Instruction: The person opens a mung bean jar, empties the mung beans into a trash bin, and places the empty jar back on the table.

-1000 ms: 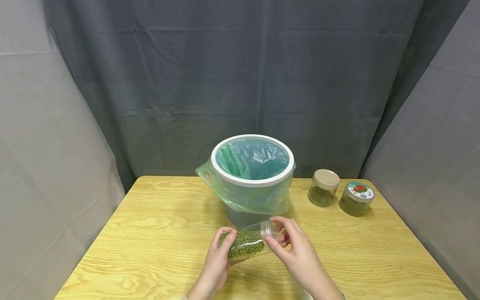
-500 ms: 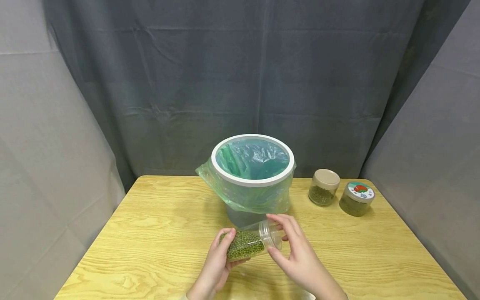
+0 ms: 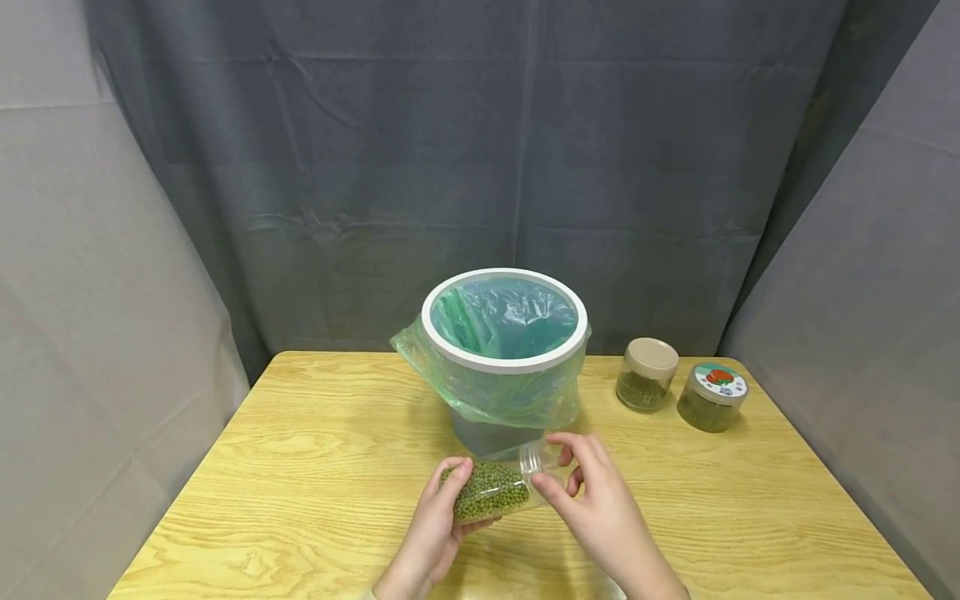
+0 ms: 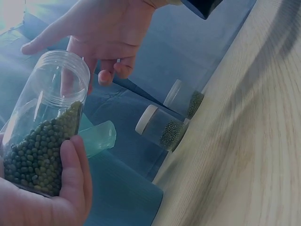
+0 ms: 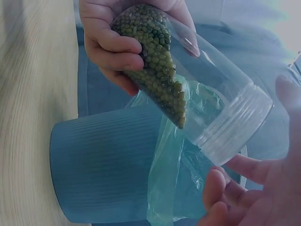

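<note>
My left hand (image 3: 438,521) grips a clear plastic jar (image 5: 211,89) partly filled with green mung beans (image 3: 491,490). Tilted on its side, the jar points its ridged, see-through mouth end (image 4: 63,70) to the right. My right hand (image 3: 600,508) is at that end, thumb and fingers spread around it. In the right wrist view the thumb (image 5: 288,92) stands apart from the jar while the other fingers bend loosely below its end. The jar's base is hidden in my left palm.
Behind the hands stands a bin (image 5: 108,165) with a white rim (image 3: 504,365) and a green plastic bag (image 3: 517,400) folded over it. At the back right of the wooden table (image 3: 300,483) are a beige-lidded jar (image 3: 647,375) and a jar with a tomato-printed lid (image 3: 712,398).
My right-hand fingers opened wider at the jar's mouth end, then drew in again with the index finger bent over it. The left hand and jar have hardly moved.
</note>
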### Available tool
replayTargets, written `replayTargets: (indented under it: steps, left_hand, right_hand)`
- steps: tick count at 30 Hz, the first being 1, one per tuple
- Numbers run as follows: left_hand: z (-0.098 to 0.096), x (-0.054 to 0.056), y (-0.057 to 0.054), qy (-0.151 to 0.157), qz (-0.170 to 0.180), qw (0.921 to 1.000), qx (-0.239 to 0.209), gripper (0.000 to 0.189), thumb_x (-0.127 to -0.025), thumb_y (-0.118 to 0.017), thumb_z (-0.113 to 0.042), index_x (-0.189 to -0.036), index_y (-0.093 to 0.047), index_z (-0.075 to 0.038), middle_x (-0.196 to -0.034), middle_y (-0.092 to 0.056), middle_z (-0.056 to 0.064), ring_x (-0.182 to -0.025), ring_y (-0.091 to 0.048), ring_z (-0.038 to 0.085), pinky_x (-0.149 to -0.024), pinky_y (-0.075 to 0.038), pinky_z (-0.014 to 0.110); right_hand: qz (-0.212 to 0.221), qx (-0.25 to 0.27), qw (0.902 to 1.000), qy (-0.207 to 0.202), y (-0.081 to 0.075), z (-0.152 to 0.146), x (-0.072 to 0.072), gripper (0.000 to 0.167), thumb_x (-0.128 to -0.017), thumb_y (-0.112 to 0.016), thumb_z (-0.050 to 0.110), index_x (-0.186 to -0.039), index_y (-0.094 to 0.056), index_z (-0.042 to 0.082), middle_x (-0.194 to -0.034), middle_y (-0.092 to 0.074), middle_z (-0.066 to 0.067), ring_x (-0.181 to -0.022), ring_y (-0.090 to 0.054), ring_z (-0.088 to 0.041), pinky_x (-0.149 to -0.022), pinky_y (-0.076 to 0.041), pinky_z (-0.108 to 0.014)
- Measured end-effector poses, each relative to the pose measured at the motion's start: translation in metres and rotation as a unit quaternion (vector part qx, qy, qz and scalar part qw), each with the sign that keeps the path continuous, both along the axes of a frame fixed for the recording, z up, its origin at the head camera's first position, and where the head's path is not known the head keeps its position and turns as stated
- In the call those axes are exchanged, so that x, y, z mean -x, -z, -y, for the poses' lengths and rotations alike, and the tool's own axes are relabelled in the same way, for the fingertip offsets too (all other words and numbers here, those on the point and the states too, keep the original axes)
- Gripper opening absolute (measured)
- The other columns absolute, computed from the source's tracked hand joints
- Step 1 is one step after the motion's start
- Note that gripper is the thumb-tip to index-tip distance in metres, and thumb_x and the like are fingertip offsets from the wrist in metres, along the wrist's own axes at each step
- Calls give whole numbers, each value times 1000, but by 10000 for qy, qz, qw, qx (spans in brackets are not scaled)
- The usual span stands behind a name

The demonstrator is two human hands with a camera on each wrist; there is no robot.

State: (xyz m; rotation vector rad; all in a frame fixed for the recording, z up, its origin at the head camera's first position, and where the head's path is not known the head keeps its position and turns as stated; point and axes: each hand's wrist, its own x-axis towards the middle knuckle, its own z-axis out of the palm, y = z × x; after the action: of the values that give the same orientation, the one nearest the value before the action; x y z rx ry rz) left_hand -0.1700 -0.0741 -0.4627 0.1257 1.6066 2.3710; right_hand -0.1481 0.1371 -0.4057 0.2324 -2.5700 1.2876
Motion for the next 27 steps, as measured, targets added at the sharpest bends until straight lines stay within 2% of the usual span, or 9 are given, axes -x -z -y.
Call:
replayTargets:
  steps: [7,14,19,22,27]
  left_hand:
    - [-1,0,0,6,33,10000,-5,25,-107,-51,-38,-113,-50,-14,-110,-61,3,-92,-67,13,-81,-60,26]
    - [0,0,1,57,-15,10000,17,26,-108,-50,-37,-114,-49,-12,-110,-61,3,-91,-66,13,-80,-60,24]
    - [0,1,1,80,4,10000,-10,25,-108,-50,-37,-113,-50,-13,-110,-60,3,-91,-66,13,-80,-59,24]
    - [0,0,0,58,29,10000,-26,24,-108,-50,-38,-112,-51,-14,-111,-60,3,-93,-66,14,-80,-60,25]
    - [0,0,0,58,72,9999,-74,28,-108,-49,-40,-114,-51,-13,-113,-60,4,-95,-66,15,-82,-60,26]
  right_hand:
    - [1,-73,10000,21,1,0,-1,43,-89,-81,37,-125,-67,18,-100,-54,2,-75,-51,-7,-64,-46,-22]
    - [-257,-75,9993,-267,2,-2,-1,41,-90,-81,31,-128,-65,23,-108,-57,1,-84,-52,-8,-71,-49,-24]
    - [-354,-18,9986,-380,3,-3,-1,44,-88,-82,24,-129,-64,25,-107,-55,3,-84,-51,-8,-75,-49,-23]
    - [-585,-47,9969,-528,4,-4,-2,49,-86,-83,19,-131,-64,26,-110,-55,5,-86,-51,-8,-77,-49,-24]
    - [-1041,-194,9910,-822,5,-5,-3,68,-79,-84,8,-138,-59,31,-128,-54,6,-97,-53,-7,-85,-52,-29]
